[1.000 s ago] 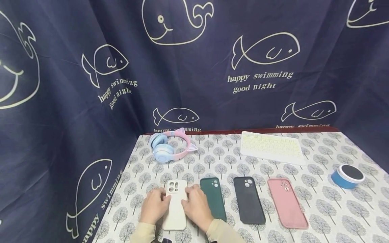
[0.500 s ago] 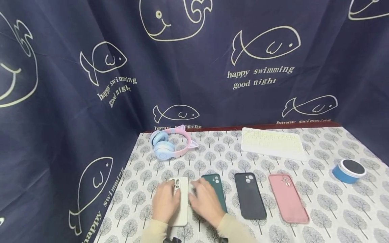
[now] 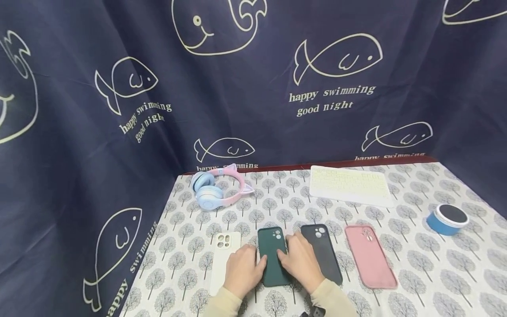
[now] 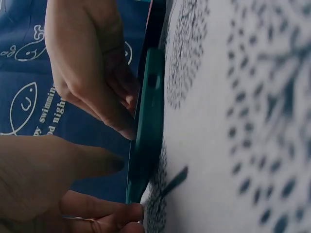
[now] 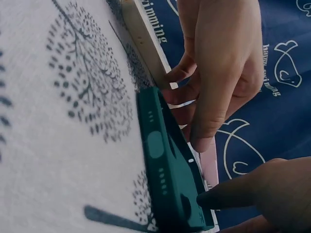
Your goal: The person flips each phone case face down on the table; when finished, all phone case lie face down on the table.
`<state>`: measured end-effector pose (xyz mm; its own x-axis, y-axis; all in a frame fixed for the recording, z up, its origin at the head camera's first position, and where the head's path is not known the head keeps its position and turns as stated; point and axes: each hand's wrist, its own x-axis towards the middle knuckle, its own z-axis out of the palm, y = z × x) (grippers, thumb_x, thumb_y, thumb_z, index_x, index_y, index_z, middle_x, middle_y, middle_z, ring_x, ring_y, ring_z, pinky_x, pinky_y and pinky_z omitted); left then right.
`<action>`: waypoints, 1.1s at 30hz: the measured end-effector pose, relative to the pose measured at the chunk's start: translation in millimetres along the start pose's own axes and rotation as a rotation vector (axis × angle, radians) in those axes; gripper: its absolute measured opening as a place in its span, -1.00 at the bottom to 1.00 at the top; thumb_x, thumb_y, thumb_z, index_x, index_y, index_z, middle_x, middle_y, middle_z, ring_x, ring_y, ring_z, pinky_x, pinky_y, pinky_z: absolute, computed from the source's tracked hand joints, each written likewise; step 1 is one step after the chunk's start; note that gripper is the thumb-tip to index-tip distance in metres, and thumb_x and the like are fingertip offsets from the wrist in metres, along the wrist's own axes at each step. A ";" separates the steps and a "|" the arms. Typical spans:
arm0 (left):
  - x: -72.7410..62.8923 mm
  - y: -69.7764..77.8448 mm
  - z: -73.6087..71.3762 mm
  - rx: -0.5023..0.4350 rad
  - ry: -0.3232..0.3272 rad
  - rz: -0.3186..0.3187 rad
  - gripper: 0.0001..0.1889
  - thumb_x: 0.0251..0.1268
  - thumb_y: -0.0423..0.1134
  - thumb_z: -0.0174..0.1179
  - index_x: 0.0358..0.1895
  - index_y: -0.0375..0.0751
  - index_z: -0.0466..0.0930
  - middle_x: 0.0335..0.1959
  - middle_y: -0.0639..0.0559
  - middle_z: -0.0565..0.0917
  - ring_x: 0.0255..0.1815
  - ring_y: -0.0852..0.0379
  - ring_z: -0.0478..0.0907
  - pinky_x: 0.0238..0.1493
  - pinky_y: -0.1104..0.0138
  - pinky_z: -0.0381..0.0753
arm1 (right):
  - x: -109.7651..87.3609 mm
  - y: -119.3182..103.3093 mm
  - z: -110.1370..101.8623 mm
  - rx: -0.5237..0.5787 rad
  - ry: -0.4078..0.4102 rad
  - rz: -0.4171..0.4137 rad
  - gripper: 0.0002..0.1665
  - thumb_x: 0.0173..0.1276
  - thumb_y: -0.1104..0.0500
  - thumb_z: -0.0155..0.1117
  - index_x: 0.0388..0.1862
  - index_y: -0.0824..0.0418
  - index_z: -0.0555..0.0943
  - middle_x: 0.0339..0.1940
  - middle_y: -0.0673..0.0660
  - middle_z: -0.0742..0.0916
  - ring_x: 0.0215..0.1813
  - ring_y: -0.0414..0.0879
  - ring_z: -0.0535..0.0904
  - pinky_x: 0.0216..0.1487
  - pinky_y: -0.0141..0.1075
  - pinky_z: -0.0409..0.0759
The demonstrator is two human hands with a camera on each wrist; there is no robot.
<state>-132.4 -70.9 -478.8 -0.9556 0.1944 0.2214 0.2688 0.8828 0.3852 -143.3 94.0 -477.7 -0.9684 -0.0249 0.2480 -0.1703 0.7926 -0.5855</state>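
Observation:
A dark green phone case lies flat on the table between both hands, its inner side up. My left hand is at its left edge, with the thumb over the rim and the fingers outside. On the opposite edge, my right hand holds the rim in the same way. In the right wrist view, the green case shows an end wall with a port cutout and small holes. A white phone case lies left, partly behind the left hand. To the right, a black phone case is partly covered by the right hand.
A pink phone case lies farther right. Cat-ear headphones sit at the back left and a white keyboard at the back. A round blue and white object stands at the right. Dark blue curtains surround the table.
Both hands have left the white case and moved right to the green one. The white case now lies at the left, and the camera view has shifted slightly.

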 end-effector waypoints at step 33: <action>-1.7 0.0 -18.9 -0.510 0.091 -0.001 -0.63 0.09 -0.41 0.29 0.02 -0.45 0.64 -0.44 0.17 0.63 -0.53 0.37 0.49 -0.48 0.44 0.51 | 2.3 -0.7 2.1 0.406 -0.082 0.140 -0.61 -0.02 0.49 0.29 -0.13 0.41 0.71 -0.44 0.04 0.70 -0.41 -0.20 0.58 -0.34 -0.33 0.58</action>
<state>-128.5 -79.3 -462.3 -0.9476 0.1357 0.2891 0.3142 0.5581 0.7680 -145.8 92.1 -478.4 -0.9957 0.0043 0.0921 -0.0783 0.4881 -0.8693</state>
